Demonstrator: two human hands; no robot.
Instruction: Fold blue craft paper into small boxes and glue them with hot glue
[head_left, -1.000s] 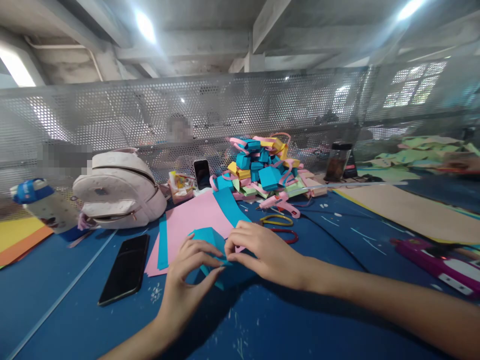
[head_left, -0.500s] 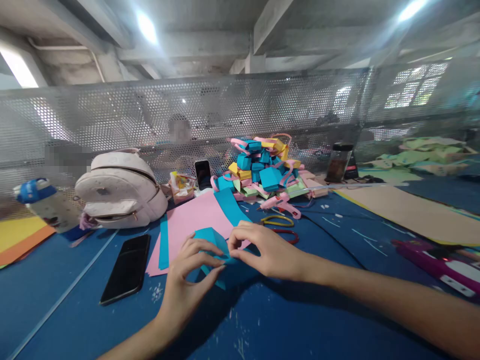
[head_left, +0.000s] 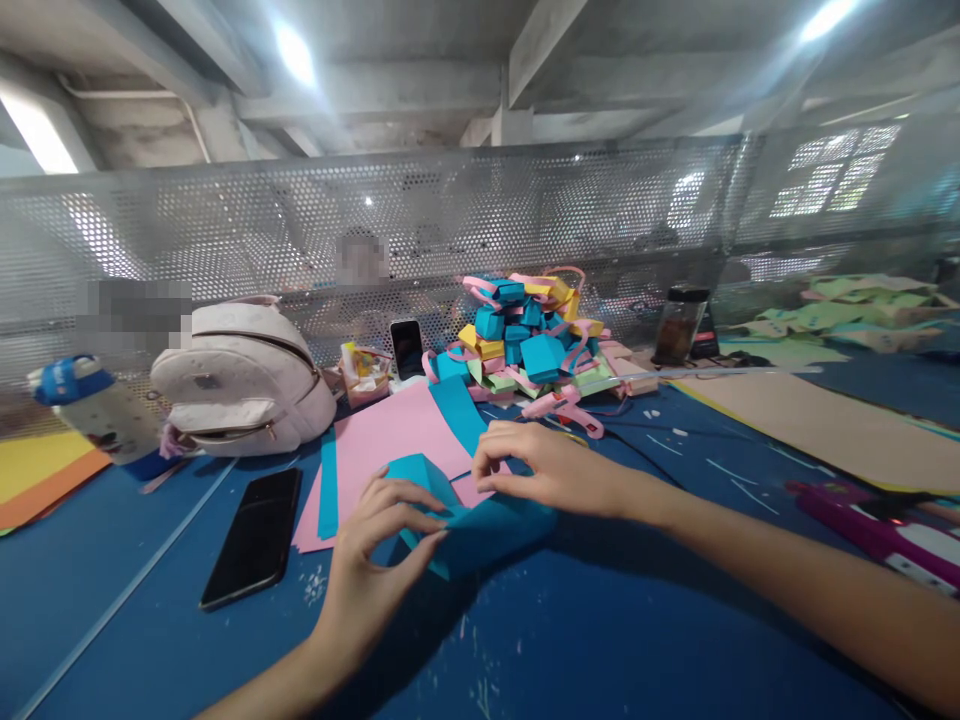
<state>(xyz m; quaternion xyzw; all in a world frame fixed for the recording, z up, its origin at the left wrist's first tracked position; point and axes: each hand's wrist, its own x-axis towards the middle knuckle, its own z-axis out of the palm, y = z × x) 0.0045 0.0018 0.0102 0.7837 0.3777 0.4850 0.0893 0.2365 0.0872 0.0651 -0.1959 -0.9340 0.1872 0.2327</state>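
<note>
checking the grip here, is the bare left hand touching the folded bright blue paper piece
Touching: the head view shows the left hand's thumb and fingertips meeting on the folded blue paper piece's edge.

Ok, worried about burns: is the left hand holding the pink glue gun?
No, the left hand holds blue paper; the pink glue gun lies farther off.
</note>
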